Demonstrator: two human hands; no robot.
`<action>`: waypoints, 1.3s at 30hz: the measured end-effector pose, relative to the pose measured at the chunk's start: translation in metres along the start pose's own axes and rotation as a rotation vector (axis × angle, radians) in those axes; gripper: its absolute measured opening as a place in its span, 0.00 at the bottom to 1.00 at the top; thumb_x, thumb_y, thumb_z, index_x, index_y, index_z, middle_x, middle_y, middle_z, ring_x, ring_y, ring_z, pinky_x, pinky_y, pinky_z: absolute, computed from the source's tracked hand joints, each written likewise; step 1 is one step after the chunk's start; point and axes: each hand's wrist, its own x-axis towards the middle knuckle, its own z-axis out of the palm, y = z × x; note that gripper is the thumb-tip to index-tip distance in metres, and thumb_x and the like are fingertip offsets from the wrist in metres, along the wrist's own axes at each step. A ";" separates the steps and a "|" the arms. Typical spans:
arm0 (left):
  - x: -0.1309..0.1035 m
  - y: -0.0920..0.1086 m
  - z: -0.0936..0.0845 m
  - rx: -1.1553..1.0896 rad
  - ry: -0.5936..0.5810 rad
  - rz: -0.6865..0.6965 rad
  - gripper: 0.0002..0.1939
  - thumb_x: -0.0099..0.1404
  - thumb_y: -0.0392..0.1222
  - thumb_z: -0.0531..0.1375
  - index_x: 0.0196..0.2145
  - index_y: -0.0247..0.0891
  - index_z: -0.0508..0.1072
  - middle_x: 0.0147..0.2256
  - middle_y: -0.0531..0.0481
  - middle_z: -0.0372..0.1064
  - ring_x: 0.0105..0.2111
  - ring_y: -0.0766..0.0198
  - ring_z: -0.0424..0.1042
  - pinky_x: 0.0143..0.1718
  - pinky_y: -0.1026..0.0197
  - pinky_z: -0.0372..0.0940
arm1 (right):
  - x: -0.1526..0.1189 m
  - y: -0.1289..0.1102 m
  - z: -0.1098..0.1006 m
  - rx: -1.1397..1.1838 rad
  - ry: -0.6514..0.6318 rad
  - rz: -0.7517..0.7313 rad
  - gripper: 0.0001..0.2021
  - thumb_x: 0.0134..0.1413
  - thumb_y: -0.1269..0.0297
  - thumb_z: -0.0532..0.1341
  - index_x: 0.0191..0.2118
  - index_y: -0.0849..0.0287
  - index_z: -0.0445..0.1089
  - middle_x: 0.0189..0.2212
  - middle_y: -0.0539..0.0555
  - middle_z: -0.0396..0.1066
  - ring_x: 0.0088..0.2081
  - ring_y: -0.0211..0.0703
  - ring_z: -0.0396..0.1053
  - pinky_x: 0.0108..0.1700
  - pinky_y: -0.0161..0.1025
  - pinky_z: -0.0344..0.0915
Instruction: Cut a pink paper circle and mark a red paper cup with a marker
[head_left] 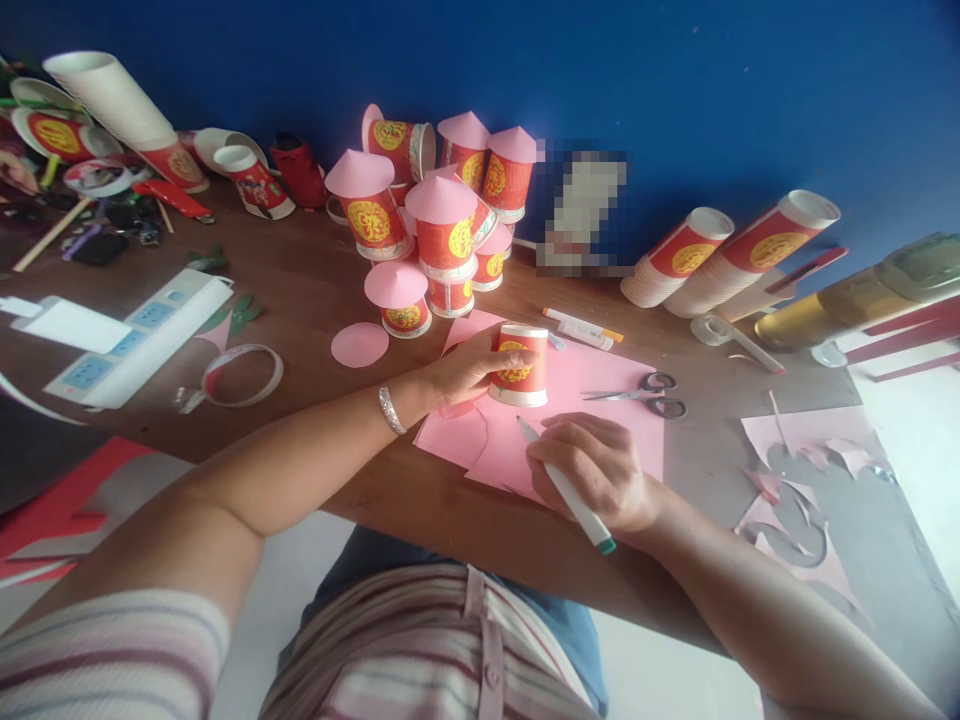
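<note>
My left hand [472,372] is wrapped round a red and gold paper cup [534,372], which stands rim side down or nearly so over pink paper [630,440]. In my right hand [596,470] is a white marker [568,497] with a green end, its tip pointing at the paper just below the cup. A curved line shows on the pink sheet left of the marker tip. Scissors [637,394] with dark handles lie partly spread on the paper's right side. Behind them rest capped markers [581,328], one with an orange end.
Several cups with pink cone tops [441,215] stand stacked at the back. A pink disc [360,345] lies left of them. Cup stacks [675,258], a tape roll [711,330] and paper scraps [795,520] are right; a power strip [142,340] is left.
</note>
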 end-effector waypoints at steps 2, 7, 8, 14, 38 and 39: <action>-0.002 0.002 0.000 0.011 -0.007 -0.009 0.23 0.58 0.49 0.76 0.45 0.33 0.78 0.40 0.44 0.75 0.40 0.59 0.72 0.44 0.57 0.67 | 0.001 0.002 -0.003 -0.032 -0.002 0.049 0.13 0.58 0.81 0.63 0.43 0.56 0.68 0.26 0.46 0.69 0.26 0.38 0.68 0.28 0.36 0.70; -0.004 0.004 0.002 0.023 -0.032 -0.040 0.26 0.59 0.49 0.75 0.48 0.32 0.77 0.37 0.47 0.73 0.36 0.63 0.69 0.40 0.60 0.65 | 0.002 0.004 -0.004 -0.078 -0.018 0.087 0.12 0.60 0.80 0.61 0.43 0.55 0.66 0.27 0.46 0.70 0.25 0.35 0.66 0.27 0.35 0.65; -0.005 0.004 0.003 0.021 -0.029 -0.044 0.26 0.59 0.49 0.76 0.49 0.32 0.77 0.36 0.48 0.72 0.35 0.64 0.68 0.39 0.60 0.65 | 0.002 0.004 -0.003 -0.081 -0.021 0.090 0.12 0.60 0.80 0.61 0.42 0.55 0.66 0.27 0.46 0.71 0.25 0.35 0.66 0.27 0.35 0.64; -0.006 0.007 0.007 0.036 -0.007 -0.040 0.25 0.57 0.49 0.76 0.46 0.33 0.75 0.34 0.50 0.71 0.32 0.66 0.67 0.37 0.62 0.64 | 0.001 0.005 -0.003 -0.087 -0.031 0.087 0.12 0.59 0.81 0.62 0.42 0.56 0.67 0.27 0.47 0.72 0.24 0.36 0.67 0.26 0.36 0.64; -0.007 0.004 0.003 0.055 -0.012 -0.047 0.24 0.60 0.47 0.74 0.49 0.34 0.74 0.38 0.48 0.73 0.37 0.62 0.70 0.44 0.58 0.65 | 0.005 -0.001 -0.007 0.020 -0.104 0.187 0.11 0.61 0.80 0.59 0.41 0.55 0.65 0.27 0.45 0.70 0.24 0.34 0.66 0.25 0.35 0.61; -0.007 0.004 0.003 0.050 -0.013 -0.049 0.25 0.60 0.47 0.74 0.50 0.34 0.74 0.38 0.48 0.73 0.37 0.62 0.70 0.44 0.58 0.65 | 0.006 -0.001 -0.007 0.011 -0.088 0.182 0.11 0.61 0.80 0.59 0.41 0.55 0.65 0.27 0.46 0.70 0.23 0.34 0.65 0.25 0.35 0.61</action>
